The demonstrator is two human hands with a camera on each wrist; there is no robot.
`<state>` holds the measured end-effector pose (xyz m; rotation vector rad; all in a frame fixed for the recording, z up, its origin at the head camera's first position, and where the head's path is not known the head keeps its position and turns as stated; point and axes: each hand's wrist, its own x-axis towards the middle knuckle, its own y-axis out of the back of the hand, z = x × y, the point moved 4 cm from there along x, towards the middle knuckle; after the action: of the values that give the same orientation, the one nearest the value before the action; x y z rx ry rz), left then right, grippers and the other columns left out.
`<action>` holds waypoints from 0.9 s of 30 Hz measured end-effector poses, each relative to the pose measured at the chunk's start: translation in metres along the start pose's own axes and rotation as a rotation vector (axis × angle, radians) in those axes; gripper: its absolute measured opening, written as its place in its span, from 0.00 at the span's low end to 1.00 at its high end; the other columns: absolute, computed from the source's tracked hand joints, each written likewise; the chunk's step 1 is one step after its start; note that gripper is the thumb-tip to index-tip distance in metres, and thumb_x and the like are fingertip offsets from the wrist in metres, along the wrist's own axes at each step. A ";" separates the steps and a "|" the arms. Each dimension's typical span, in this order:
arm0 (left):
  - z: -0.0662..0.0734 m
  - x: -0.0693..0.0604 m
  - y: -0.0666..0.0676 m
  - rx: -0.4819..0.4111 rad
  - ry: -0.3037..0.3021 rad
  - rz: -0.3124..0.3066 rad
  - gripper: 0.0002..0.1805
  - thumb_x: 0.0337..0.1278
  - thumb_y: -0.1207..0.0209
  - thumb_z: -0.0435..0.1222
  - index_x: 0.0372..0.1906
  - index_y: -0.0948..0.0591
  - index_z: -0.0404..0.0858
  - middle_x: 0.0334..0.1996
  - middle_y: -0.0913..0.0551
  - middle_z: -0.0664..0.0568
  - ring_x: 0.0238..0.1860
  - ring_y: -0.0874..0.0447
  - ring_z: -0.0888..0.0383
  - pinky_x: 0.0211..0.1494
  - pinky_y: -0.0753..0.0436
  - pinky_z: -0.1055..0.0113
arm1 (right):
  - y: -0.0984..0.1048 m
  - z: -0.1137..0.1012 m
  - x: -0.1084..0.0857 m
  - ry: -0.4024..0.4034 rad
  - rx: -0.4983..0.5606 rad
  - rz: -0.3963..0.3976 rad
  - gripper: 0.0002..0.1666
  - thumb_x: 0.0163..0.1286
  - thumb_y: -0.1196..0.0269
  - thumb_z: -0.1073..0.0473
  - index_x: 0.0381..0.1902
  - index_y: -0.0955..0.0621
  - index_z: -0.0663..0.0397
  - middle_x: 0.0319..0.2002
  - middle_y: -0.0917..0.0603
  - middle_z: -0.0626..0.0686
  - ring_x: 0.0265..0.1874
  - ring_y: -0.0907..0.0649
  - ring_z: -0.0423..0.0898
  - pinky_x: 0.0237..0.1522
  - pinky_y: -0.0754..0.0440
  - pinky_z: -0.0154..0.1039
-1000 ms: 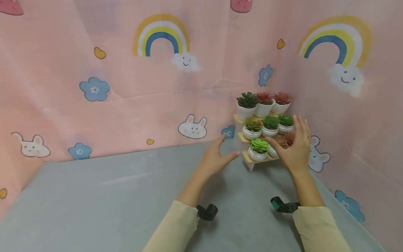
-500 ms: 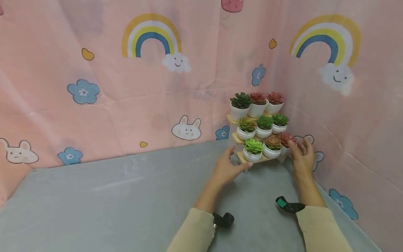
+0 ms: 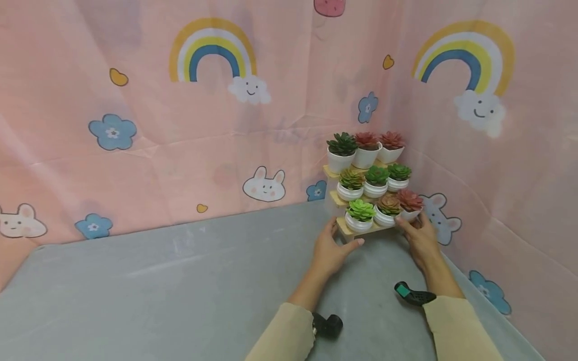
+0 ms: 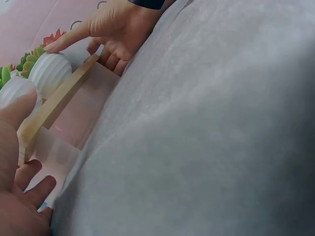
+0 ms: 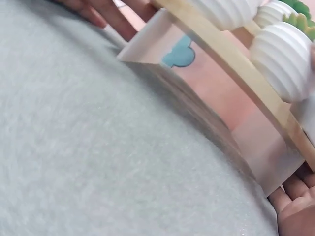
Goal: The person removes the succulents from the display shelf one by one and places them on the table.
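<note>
A three-tier plant stand (image 3: 345, 228) with pale wooden shelves and translucent legs (image 5: 268, 155) carries potted succulents in white pots. My left hand (image 3: 328, 253) is around the left end of its lowest shelf. Its fingers are close to the leg, and its thumb points forward in front. Across from it my right hand (image 3: 422, 243) grips the right end of that shelf. In the left wrist view this right hand (image 4: 120, 34) has its thumb against a ribbed white pot (image 4: 51, 73) and its fingers curled under the shelf. Bright green (image 3: 360, 209), brown (image 3: 388, 204) and red succulents (image 3: 409, 199) stand in the front row.
The stand is in the back right corner of a table with a grey cloth (image 3: 180, 291). Pink printed curtain (image 3: 289, 95) hangs behind and on the right side, close to my right hand. Black camera mounts (image 3: 328, 326) sit on both wrists.
Both hands have lowered to the bottom shelf. My left hand has moved right, up to its left end; the right hand has come down and taken hold of its right end.
</note>
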<state>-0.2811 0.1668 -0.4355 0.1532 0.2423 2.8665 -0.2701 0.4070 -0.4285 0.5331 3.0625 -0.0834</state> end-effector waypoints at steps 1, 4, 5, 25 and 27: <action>-0.001 0.000 0.001 -0.012 -0.007 0.003 0.50 0.54 0.27 0.46 0.77 0.39 0.36 0.71 0.27 0.41 0.74 0.30 0.47 0.76 0.30 0.49 | 0.000 0.001 0.000 0.011 -0.036 -0.003 0.56 0.72 0.35 0.56 0.83 0.58 0.41 0.83 0.54 0.59 0.79 0.44 0.43 0.76 0.38 0.33; -0.003 0.002 0.002 -0.043 -0.030 0.023 0.48 0.54 0.27 0.45 0.76 0.37 0.34 0.68 0.23 0.42 0.73 0.29 0.47 0.76 0.31 0.49 | 0.001 0.003 0.000 0.067 -0.177 -0.015 0.55 0.70 0.34 0.57 0.83 0.55 0.47 0.80 0.45 0.59 0.72 0.34 0.39 0.63 0.31 0.23; -0.003 0.002 0.002 -0.051 -0.032 0.028 0.48 0.53 0.26 0.44 0.75 0.37 0.33 0.67 0.22 0.42 0.73 0.28 0.47 0.76 0.31 0.48 | 0.002 0.004 0.000 0.091 -0.231 -0.018 0.54 0.70 0.33 0.57 0.83 0.53 0.50 0.78 0.39 0.58 0.67 0.31 0.36 0.57 0.30 0.20; -0.006 0.005 0.006 -0.060 -0.060 0.079 0.39 0.49 0.24 0.37 0.65 0.31 0.37 0.59 0.15 0.48 0.66 0.23 0.54 0.72 0.27 0.55 | 0.002 0.007 -0.002 0.279 -0.429 -0.129 0.54 0.58 0.24 0.60 0.77 0.40 0.54 0.64 0.27 0.42 0.56 0.29 0.24 0.52 0.31 0.16; -0.005 0.004 0.009 -0.095 -0.065 0.080 0.39 0.49 0.24 0.35 0.66 0.29 0.37 0.59 0.15 0.48 0.64 0.21 0.55 0.68 0.24 0.58 | 0.000 0.005 -0.004 0.266 -0.445 -0.113 0.54 0.58 0.23 0.59 0.76 0.39 0.56 0.65 0.27 0.45 0.56 0.29 0.25 0.52 0.30 0.16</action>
<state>-0.2875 0.1588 -0.4385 0.2430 0.0888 2.9392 -0.2662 0.4053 -0.4336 0.3660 3.2012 0.7020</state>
